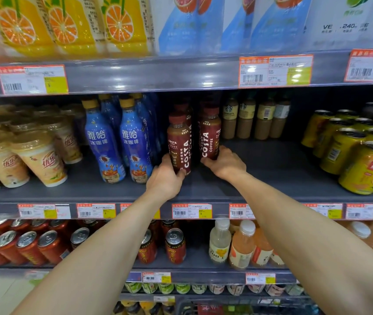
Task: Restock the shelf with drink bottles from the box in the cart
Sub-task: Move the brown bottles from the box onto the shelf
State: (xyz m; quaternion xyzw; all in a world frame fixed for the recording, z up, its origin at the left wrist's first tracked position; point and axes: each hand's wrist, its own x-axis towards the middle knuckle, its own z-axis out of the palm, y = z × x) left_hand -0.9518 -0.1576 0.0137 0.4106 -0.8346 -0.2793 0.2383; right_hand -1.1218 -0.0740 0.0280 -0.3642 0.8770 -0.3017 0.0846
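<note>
Two dark red Costa coffee bottles stand upright on the grey middle shelf (pixel 260 183). My left hand (pixel 166 179) wraps the base of the left Costa bottle (pixel 179 142). My right hand (pixel 225 164) grips the bottom of the right Costa bottle (pixel 209 133). More Costa bottles stand behind them, partly hidden. The box and most of the cart are out of view; only a dark cart edge (pixel 187 306) shows at the bottom.
Blue iced-coffee bottles (pixel 103 142) stand just left of my left hand. Milk-tea cups (pixel 40 160) fill the far left. Starbucks bottles (pixel 249 119) sit deep at the back right, with bare shelf in front. Yellow cans (pixel 362 164) crowd the right end.
</note>
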